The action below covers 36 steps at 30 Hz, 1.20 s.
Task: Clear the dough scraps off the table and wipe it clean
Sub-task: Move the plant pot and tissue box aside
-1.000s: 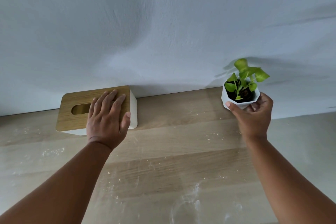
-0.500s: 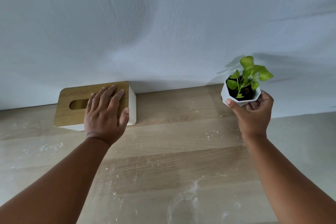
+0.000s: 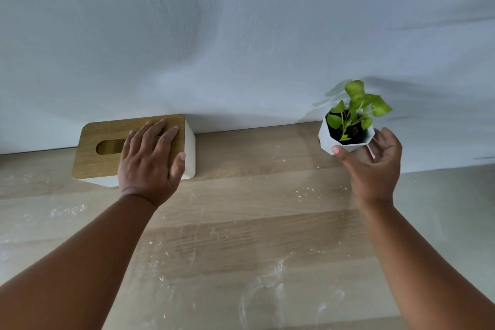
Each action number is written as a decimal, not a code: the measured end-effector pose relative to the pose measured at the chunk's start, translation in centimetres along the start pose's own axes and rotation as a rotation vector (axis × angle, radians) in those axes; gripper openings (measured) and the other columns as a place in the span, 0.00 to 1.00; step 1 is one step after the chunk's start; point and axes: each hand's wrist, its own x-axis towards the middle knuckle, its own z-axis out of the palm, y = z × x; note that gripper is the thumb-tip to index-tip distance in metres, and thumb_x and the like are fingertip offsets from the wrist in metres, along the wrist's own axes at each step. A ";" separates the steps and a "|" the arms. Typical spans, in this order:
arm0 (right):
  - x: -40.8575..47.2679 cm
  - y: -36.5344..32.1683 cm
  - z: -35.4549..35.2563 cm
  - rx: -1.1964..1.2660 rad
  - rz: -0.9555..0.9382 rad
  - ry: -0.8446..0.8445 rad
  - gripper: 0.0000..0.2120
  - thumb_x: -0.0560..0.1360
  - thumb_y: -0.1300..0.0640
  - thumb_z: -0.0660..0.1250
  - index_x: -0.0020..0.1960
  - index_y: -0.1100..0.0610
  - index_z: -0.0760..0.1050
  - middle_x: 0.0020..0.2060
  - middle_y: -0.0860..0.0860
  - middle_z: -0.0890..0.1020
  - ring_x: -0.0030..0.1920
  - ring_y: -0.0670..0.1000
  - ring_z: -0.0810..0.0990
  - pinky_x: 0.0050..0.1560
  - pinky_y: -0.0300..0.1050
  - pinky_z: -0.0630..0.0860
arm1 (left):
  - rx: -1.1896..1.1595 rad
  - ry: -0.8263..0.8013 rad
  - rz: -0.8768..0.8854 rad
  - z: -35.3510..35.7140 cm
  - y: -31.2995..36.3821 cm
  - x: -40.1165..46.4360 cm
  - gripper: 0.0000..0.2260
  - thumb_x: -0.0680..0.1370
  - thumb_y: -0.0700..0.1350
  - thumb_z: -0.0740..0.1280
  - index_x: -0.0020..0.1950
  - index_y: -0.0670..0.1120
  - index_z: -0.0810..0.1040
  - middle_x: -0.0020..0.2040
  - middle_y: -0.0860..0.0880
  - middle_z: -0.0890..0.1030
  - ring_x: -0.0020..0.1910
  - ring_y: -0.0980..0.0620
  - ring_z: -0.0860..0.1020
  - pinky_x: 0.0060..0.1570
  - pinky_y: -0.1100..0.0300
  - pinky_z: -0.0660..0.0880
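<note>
Left hand [image 3: 150, 158] is lying flat, fingers spread, on the tissue box [image 3: 107, 147]; right hand [image 3: 375, 166], well right of the box, is cupping the pot [image 3: 330, 139], fingers half-curled. Pot is probably light, rigid, breakable: grip walls. Flour [image 3: 262, 292] on the table [image 3: 241, 209] is looking loose, wipeable.

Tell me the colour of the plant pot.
White, holding green leaves; the head view shows the pot clearly.

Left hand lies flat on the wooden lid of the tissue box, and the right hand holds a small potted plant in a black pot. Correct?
Not quite: the pot is white, as the head view shows. The rest holds: left hand flat on the tissue box lid, right hand holding the plant.
</note>
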 end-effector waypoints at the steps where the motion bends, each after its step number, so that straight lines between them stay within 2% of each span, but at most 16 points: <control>1: -0.2 -0.3 -0.2 -0.010 -0.004 0.002 0.46 0.62 0.54 0.87 0.74 0.50 0.67 0.70 0.47 0.76 0.71 0.42 0.75 0.73 0.44 0.72 | -0.006 -0.005 -0.003 -0.1 0.1 0.0 0.27 0.81 0.59 0.56 0.74 0.46 0.73 0.75 0.42 0.72 0.77 0.38 0.66 0.78 0.39 0.58; 8: -2.6 -2.0 -1.3 -0.090 -0.049 0.045 0.42 0.64 0.50 0.85 0.73 0.50 0.69 0.70 0.44 0.76 0.71 0.40 0.73 0.76 0.47 0.68 | -0.039 -0.001 -0.005 0.1 -0.1 -0.1 0.26 0.81 0.59 0.57 0.74 0.47 0.73 0.75 0.44 0.72 0.76 0.39 0.67 0.78 0.40 0.58; 10: -3.7 -2.7 -1.1 -0.168 -0.076 0.063 0.42 0.65 0.45 0.84 0.73 0.48 0.69 0.70 0.43 0.75 0.71 0.39 0.72 0.76 0.44 0.67 | -0.053 -0.010 -0.008 0.2 -0.2 -0.1 0.26 0.81 0.60 0.57 0.74 0.48 0.73 0.75 0.44 0.72 0.76 0.40 0.67 0.78 0.40 0.57; 13: -5.7 -3.7 0.1 -0.243 -0.096 0.084 0.43 0.63 0.39 0.83 0.73 0.45 0.69 0.70 0.41 0.74 0.71 0.38 0.71 0.71 0.34 0.66 | -0.074 -0.029 -0.017 0.1 -0.1 -0.1 0.26 0.80 0.60 0.57 0.73 0.49 0.73 0.75 0.45 0.72 0.76 0.40 0.67 0.78 0.40 0.57; 15: -7.4 -4.2 1.3 -0.251 -0.114 0.082 0.42 0.64 0.39 0.82 0.73 0.47 0.70 0.69 0.43 0.75 0.71 0.39 0.72 0.72 0.37 0.67 | -0.096 -0.061 -0.027 -0.4 0.0 -0.1 0.26 0.80 0.60 0.57 0.73 0.49 0.74 0.75 0.45 0.72 0.76 0.41 0.66 0.79 0.40 0.56; 17: -9.1 -4.6 2.9 -0.244 -0.132 0.054 0.40 0.65 0.41 0.82 0.72 0.48 0.71 0.69 0.46 0.76 0.70 0.40 0.73 0.74 0.43 0.69 | -0.116 -0.113 -0.038 -0.9 0.1 0.1 0.26 0.80 0.61 0.57 0.74 0.50 0.73 0.76 0.46 0.71 0.77 0.42 0.64 0.79 0.41 0.54; 22: -13.7 -5.4 8.2 -0.253 -0.167 -0.067 0.36 0.68 0.39 0.80 0.71 0.45 0.70 0.67 0.44 0.76 0.70 0.42 0.74 0.71 0.42 0.71 | -0.248 -0.254 -0.030 -2.2 -0.4 0.4 0.29 0.81 0.61 0.52 0.79 0.52 0.66 0.81 0.48 0.63 0.82 0.47 0.55 0.81 0.43 0.46; 26: -16.6 -6.0 12.8 -0.247 -0.148 -0.206 0.37 0.68 0.38 0.78 0.73 0.43 0.68 0.68 0.42 0.75 0.69 0.44 0.75 0.69 0.45 0.73 | -0.473 -0.320 0.037 -3.6 -3.0 0.5 0.28 0.83 0.57 0.56 0.83 0.52 0.59 0.83 0.50 0.58 0.83 0.51 0.50 0.82 0.47 0.42; 29: -18.2 -6.2 15.7 -0.237 -0.120 -0.330 0.41 0.68 0.38 0.79 0.76 0.46 0.66 0.70 0.42 0.73 0.70 0.42 0.73 0.70 0.46 0.73 | -0.541 -0.241 0.044 -4.8 -5.5 -0.4 0.30 0.81 0.59 0.60 0.81 0.52 0.62 0.81 0.52 0.63 0.83 0.53 0.54 0.82 0.46 0.45; 32: -19.4 -6.3 18.2 -0.255 -0.078 -0.454 0.46 0.67 0.37 0.79 0.78 0.45 0.63 0.73 0.43 0.70 0.72 0.43 0.71 0.71 0.45 0.72 | -0.571 -0.112 -0.069 -5.4 -8.4 -2.1 0.30 0.79 0.58 0.67 0.79 0.50 0.67 0.79 0.51 0.68 0.81 0.51 0.59 0.81 0.44 0.54; 34: -19.9 -6.2 19.7 -0.265 -0.033 -0.517 0.48 0.67 0.39 0.80 0.80 0.45 0.60 0.75 0.43 0.67 0.72 0.44 0.70 0.71 0.45 0.72 | -0.581 -0.013 -0.158 -5.6 -10.4 -3.6 0.32 0.77 0.58 0.71 0.78 0.48 0.68 0.77 0.48 0.69 0.78 0.48 0.62 0.78 0.47 0.61; 36: -20.4 -6.1 21.2 -0.279 -0.009 -0.554 0.50 0.67 0.42 0.81 0.81 0.46 0.58 0.75 0.43 0.66 0.72 0.42 0.69 0.72 0.45 0.71 | -0.601 0.040 -0.249 -5.4 -12.2 -4.8 0.37 0.74 0.62 0.70 0.79 0.48 0.65 0.77 0.47 0.68 0.76 0.47 0.63 0.75 0.52 0.62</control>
